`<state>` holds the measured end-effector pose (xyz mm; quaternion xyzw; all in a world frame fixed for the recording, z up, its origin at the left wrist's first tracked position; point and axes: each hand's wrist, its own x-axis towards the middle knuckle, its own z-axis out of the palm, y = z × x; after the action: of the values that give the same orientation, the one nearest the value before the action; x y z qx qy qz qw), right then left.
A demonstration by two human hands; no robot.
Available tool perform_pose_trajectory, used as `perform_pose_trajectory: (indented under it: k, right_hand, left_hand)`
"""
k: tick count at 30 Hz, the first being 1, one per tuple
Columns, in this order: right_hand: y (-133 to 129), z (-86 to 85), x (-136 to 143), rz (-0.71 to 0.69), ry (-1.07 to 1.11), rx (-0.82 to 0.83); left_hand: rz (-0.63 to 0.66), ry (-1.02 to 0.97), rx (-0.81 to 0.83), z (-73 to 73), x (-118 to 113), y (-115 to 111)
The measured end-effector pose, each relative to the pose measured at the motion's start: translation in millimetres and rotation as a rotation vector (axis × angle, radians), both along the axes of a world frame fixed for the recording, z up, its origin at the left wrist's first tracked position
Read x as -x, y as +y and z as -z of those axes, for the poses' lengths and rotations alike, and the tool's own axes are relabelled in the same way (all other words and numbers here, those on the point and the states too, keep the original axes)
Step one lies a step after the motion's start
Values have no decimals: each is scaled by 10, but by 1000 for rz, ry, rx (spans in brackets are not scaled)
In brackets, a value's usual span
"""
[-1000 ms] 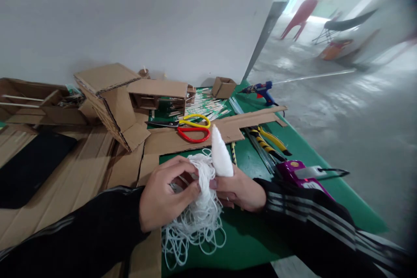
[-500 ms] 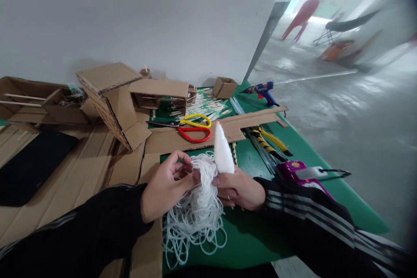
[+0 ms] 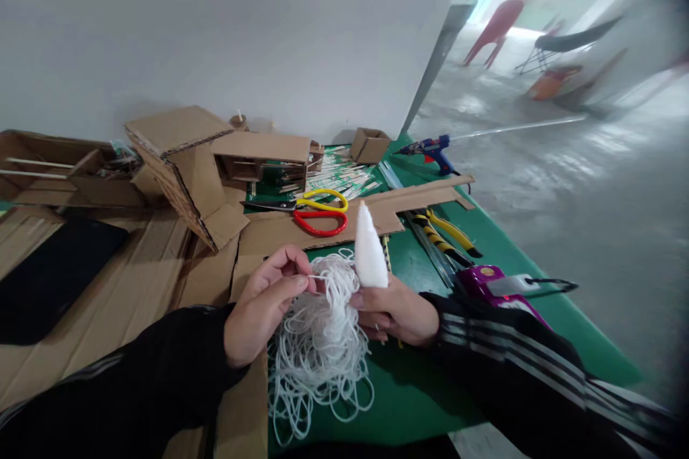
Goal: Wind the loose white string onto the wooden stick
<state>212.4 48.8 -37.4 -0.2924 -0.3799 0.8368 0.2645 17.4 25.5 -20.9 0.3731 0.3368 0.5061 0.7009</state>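
A tangled bundle of white cord [image 3: 323,351] hangs between my hands and spreads over the green tabletop. My left hand [image 3: 266,301] pinches a single strand of it between thumb and fingertips, just left of the bundle. In my right hand [image 3: 395,308] is a white cone [image 3: 371,251], its surface apparently wound in the cord, standing upright with a small brown tip on top. The fingers of that hand also press against the upper part of the bundle. The cone's lower end is hidden behind the thumb.
Red-and-yellow-handled scissors [image 3: 323,211] lie on a cardboard strip beyond my hands. Pliers [image 3: 449,233], a purple device [image 3: 481,287] and a blue glue gun [image 3: 436,150] are on the right. Cardboard structures [image 3: 199,165] stand at back left, near a black flat object [image 3: 59,276].
My left hand has drawn back slightly left from the bundle, with a strand now visible in its pinch. The right hand and cone have barely moved.
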Motion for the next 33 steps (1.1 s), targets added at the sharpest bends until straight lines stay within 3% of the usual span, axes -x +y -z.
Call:
perform_pose_trajectory:
  k: [4, 9, 12, 18, 22, 29, 33]
  right_hand:
    - [7, -23, -31, -55, -53, -86]
    - [4, -80, -54, -152, -183, -211]
    - [-6, -141, -43, -171, -281, -258]
    - [-17, -345, -73, -170, -443, -349]
    - [-34, -437, -112, -82, -456, -385]
    - [-72, -465, -167, -33, -481, -454]
    - [-113, -506, -190, -33, -400, -524]
  left_hand:
    - [169, 88, -35, -1, -2, -10]
    - [121, 583, -211, 91, -29, -38]
    - [124, 740, -217, 126, -37, -34]
    - [149, 522, -141, 76, -57, 21]
    - [152, 334, -27, 69, -70, 41]
    - [-2, 184, 144, 201, -70, 24]
    - [-57, 101, 205, 196, -79, 13]
